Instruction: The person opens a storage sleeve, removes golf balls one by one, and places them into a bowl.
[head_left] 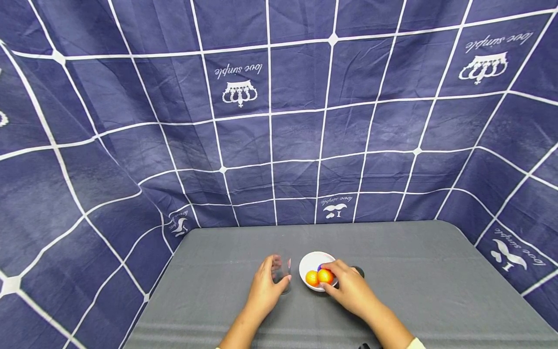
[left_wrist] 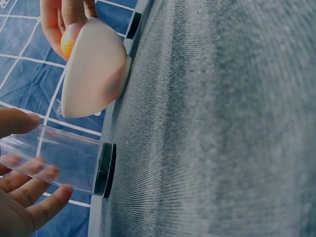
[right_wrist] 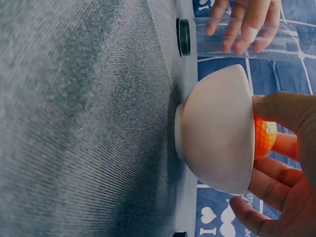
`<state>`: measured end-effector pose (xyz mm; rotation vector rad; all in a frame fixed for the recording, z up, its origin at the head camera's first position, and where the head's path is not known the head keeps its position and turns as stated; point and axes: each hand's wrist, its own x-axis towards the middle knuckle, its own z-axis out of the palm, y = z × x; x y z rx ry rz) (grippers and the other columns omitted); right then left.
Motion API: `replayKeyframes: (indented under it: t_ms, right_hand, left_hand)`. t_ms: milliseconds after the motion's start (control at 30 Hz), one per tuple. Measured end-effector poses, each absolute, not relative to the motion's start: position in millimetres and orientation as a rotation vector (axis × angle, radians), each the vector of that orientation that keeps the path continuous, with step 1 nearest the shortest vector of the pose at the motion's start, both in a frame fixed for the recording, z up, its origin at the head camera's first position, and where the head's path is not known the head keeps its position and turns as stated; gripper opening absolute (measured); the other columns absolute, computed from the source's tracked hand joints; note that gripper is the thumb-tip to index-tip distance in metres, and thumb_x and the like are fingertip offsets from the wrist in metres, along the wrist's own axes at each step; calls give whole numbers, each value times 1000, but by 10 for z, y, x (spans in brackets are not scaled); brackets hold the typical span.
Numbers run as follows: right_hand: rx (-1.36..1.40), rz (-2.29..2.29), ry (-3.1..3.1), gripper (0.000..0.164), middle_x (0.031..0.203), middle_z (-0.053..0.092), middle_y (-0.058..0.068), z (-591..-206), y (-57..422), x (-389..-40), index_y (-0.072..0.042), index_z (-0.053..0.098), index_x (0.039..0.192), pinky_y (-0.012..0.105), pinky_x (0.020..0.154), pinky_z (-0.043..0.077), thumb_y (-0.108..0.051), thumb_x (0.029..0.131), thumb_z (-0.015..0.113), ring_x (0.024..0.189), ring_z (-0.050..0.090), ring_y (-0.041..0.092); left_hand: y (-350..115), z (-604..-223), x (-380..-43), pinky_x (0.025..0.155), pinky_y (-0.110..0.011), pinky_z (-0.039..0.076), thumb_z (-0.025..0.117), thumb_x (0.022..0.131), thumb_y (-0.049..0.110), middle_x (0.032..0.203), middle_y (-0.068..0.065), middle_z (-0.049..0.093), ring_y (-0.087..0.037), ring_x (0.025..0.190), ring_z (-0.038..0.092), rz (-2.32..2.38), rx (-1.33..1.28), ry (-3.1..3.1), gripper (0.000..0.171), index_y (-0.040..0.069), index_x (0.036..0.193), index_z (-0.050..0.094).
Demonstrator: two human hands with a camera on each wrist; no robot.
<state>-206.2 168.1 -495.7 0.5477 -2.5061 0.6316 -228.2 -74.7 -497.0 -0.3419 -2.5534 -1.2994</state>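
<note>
My left hand (head_left: 267, 286) curls round an upright clear plastic tube (left_wrist: 69, 153) with a black base (left_wrist: 104, 170). Its thumb lies on one side, the fingers on the other, and they show through the wall. Just right of the tube stands a white bowl (head_left: 308, 264) holding two orange balls and a blue ball (head_left: 320, 267). Over its right rim, my right hand (head_left: 348, 288) pinches the right-hand orange ball (right_wrist: 265, 138), which has a dimpled surface, between thumb and fingers. The other orange ball (head_left: 311, 278) lies beside it.
A small black round object (head_left: 358, 271) rests on the grey tabletop (head_left: 405, 281) beyond the right hand, partly hidden by it. Blue cloth (head_left: 296, 135) with a white grid hangs behind the table and along both sides.
</note>
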Motion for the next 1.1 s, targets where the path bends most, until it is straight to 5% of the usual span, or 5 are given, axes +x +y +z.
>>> replayKeyframes:
  t_ms: [400, 1100]
  right_hand:
    - [698, 644, -2598, 23, 97, 61, -7, -4895, 1737, -2081, -15, 72, 106, 31, 76, 54, -21, 85, 78, 81, 60, 7]
    - [697, 665, -2595, 21, 95, 62, -5, -4891, 1739, -2055, -14, 73, 107, 32, 76, 54, -17, 86, 77, 81, 62, 10]
  left_hand:
    - [-755, -4991, -2301, 89, -46, 58, 81, 84, 14, 120, -13, 66, -31, 113, 67, -1368, -324, -2533, 53, 3, 128, 55]
    - [-728, -5035, -2292, 85, -41, 60, 84, 79, 11, 117, -14, 67, -33, 109, 67, -1354, -329, -2545, 57, 4, 127, 54]
